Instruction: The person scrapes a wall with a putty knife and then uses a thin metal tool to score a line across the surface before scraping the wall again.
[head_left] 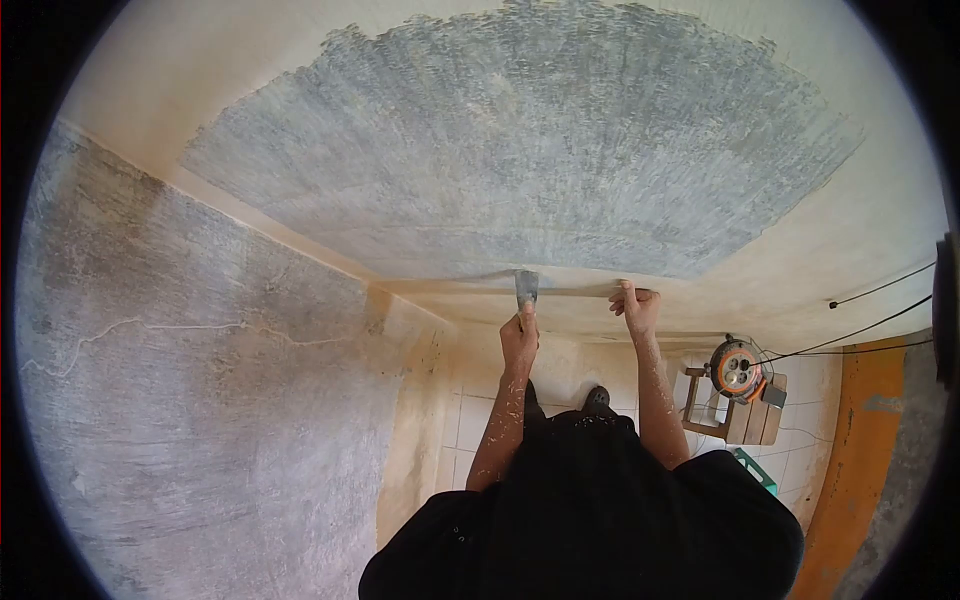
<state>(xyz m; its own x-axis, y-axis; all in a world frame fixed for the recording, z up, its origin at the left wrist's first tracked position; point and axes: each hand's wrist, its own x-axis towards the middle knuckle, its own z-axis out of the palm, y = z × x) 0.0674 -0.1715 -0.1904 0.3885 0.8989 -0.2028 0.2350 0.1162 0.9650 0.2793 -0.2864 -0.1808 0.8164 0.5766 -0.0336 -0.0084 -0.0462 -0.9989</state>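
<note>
Arms [500,420] outstretched, left hand [519,342] on scraper [526,287]

soft even daylight, fisheye warp, black vignetted corners, sharp focus

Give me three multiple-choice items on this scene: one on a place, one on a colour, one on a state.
1. Where does the cable reel sit?
A. on the wooden stool at the right
B. in the right hand
C. hung on the left wall

2. What colour is the person's top?
A. white
B. black
C. red

3. How is the left hand?
A. open and empty
B. out of view
C. shut on the scraper

Answers:
1 A, the reel rests on top of the stool.
2 B, the cloth is black all over.
3 C, the fingers wrap the handle, with the blade up against the plaster.
</note>
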